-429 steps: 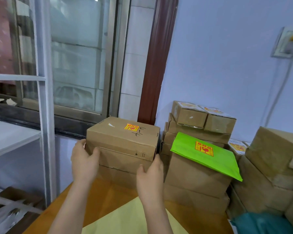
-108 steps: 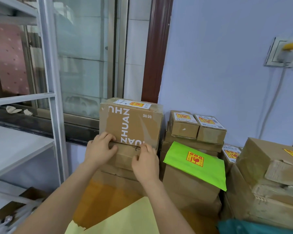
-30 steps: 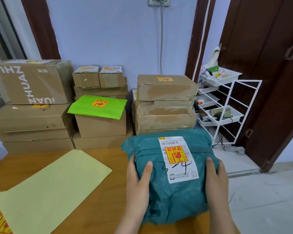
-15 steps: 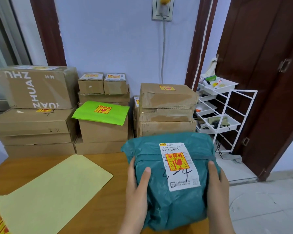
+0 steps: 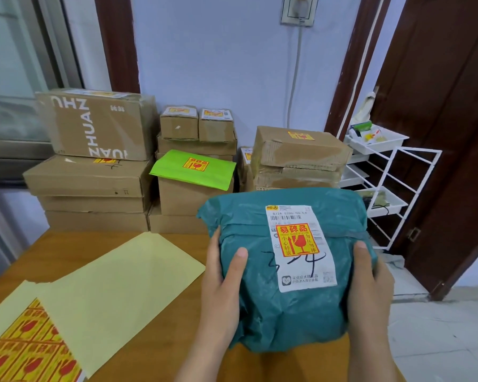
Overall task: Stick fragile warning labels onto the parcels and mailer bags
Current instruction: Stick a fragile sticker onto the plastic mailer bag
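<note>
The left hand and right hand are still gripping the sides of the teal bag, now raised a little over the table's right edge. Its sticker is on, so it is probably joining the boxes.
</note>
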Demonstrator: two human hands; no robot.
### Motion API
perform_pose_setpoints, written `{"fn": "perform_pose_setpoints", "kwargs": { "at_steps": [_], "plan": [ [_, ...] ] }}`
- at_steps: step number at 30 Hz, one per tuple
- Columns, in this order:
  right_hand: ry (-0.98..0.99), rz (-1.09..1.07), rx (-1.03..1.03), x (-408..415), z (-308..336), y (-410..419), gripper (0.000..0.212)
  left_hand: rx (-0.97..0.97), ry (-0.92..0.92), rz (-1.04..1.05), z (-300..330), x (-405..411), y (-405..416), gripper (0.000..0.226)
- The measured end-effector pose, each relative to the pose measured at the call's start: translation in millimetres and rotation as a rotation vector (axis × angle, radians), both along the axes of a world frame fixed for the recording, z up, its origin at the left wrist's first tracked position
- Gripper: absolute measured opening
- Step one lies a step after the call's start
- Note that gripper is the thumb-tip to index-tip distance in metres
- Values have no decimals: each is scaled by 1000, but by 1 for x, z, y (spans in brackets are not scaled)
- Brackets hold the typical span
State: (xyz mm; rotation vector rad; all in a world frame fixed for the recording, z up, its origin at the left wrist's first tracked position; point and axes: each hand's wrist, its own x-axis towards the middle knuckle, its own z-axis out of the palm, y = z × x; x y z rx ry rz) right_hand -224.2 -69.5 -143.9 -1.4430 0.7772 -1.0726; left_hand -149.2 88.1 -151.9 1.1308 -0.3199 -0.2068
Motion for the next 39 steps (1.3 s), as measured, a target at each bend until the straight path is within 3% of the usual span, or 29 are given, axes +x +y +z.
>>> {"fn": "perform_pose_setpoints", "kwargs": {
  "at_steps": [4, 16, 30, 36, 39],
  "plan": [
    [14, 50, -10, 5, 1, 19, 23, 27, -59, 55, 6, 4, 20, 62],
    [1, 247, -68, 35, 18, 83, 15, -5, -77, 239, 23, 24, 92, 39],
    [-32, 390, -117, 102, 36, 144, 18, -17, -105, 448, 39, 70, 155, 41],
    [-104, 584, -9, 154, 60, 168, 28, 68, -218, 649, 60, 118, 187, 57],
    [-143, 708, 69, 177, 74, 178, 28, 23, -251, 730, 74, 143, 200, 50]
  ]
}}
